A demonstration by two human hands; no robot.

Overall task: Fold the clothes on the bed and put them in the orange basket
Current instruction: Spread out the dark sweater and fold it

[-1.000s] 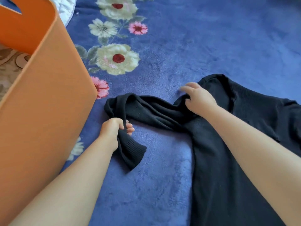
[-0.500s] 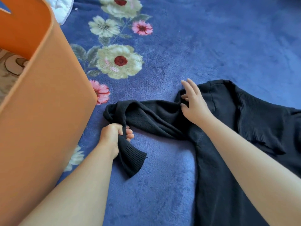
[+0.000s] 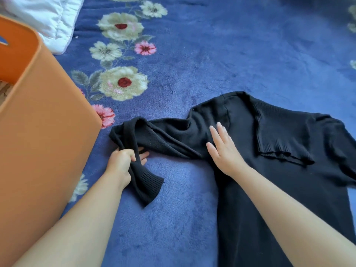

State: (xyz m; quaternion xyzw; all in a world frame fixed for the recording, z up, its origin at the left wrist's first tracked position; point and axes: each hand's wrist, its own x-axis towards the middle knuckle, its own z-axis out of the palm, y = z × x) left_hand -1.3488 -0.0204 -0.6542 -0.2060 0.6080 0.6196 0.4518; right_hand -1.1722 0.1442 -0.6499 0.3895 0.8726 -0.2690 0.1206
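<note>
Presently, the black sweater (image 3: 269,170) lies spread on the blue floral blanket (image 3: 231,54) across the centre and lower right of the frame, its ribbed collar (image 3: 283,137) flopped open at right and its sleeve (image 3: 163,135) drawn out toward the left. The left hand (image 3: 123,162), at lower centre-left, has its fingers curled round the sleeve just above the ribbed cuff (image 3: 150,184), while the right hand (image 3: 223,149) rests flat on the shoulder area with fingers straight. The orange basket (image 3: 38,132) stands along the left edge, just beside the sleeve's bend, and a white quilt (image 3: 48,18) shows at upper left.
</note>
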